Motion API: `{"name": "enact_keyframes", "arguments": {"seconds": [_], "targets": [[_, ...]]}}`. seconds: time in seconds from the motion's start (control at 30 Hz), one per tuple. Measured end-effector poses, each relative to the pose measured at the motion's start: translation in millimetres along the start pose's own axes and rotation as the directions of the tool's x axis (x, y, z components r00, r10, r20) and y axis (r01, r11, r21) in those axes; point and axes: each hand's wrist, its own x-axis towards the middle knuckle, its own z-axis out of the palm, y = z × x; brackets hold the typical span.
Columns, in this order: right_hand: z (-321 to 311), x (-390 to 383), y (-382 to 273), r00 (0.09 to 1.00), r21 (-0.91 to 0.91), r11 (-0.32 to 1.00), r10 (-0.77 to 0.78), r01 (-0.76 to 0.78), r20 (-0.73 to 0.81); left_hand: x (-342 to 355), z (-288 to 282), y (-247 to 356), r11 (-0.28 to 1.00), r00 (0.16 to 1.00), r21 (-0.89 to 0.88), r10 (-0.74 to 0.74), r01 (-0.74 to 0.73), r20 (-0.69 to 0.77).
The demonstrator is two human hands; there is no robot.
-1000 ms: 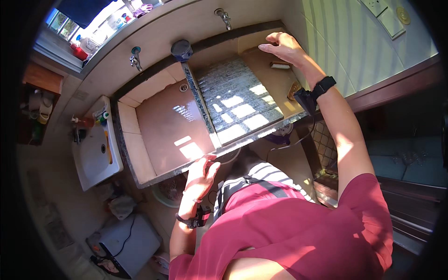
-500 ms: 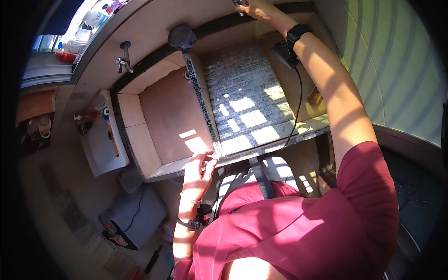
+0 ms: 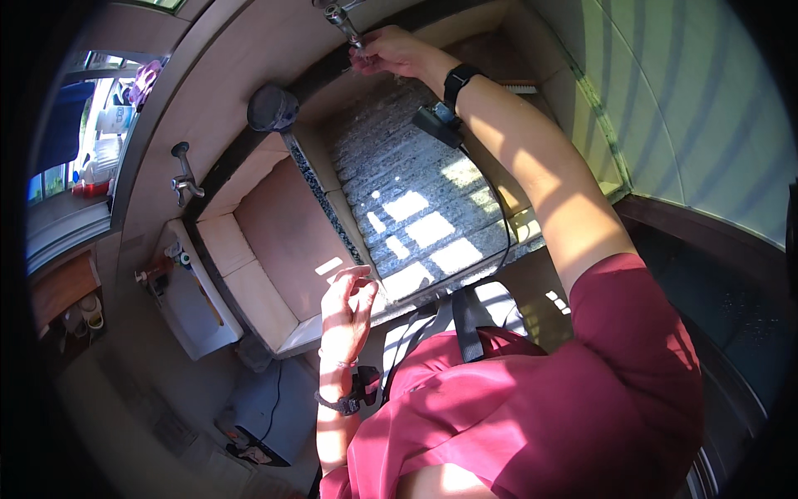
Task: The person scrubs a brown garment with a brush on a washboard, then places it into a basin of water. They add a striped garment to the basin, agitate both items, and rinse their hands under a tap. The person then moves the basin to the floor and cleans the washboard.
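Note:
My right arm reaches across a ridged grey stone washing slab (image 3: 420,166). At its far side, my right hand (image 3: 386,51) has its fingers curled round the lower end of a metal tap (image 3: 342,21). My left hand (image 3: 347,312) is at the near rim, where the speckled divider (image 3: 328,200) meets the front edge. Its fingers are loosely bent, with thumb and fingertips apart and nothing in them. Beside it lies the reddish-floored basin (image 3: 287,220). A device with a black cable (image 3: 501,208) hangs from my right wrist.
A second tap (image 3: 186,179) is on the wall at left. A dark round bowl (image 3: 273,108) sits on the divider's far end. A white washbasin (image 3: 195,312) stands left of the basin. Green-tinted tiles (image 3: 665,100) line the right wall. Bottles stand by the window.
The view has turned and shifted, bringing the tap and my right hand lower and farther left in the picture. My left hand stays at the near rim, its fingers slightly more bent.

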Motion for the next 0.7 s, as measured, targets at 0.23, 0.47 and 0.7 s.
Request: {"name": "enact_keyframes", "arguments": {"seconds": [0.23, 0.47, 0.7], "targets": [[-9, 34, 45, 0.950, 0.377, 0.911, -0.045, 0.166, -0.310, 10, 2, -19, 0.999, 0.998, -0.006, -0.040, 0.040, 0.056], [6, 17, 44, 0.969, 0.231, 0.968, -0.040, 0.098, -0.242, 29, 1, -17, 0.999, 0.985, 0.003, -0.038, 0.038, 0.171], [14, 28, 37, 0.964, 0.295, 0.955, 0.053, 0.027, -0.261, 33, -4, -21, 0.999, 0.984, 0.005, 0.043, -0.045, 0.175]]}}
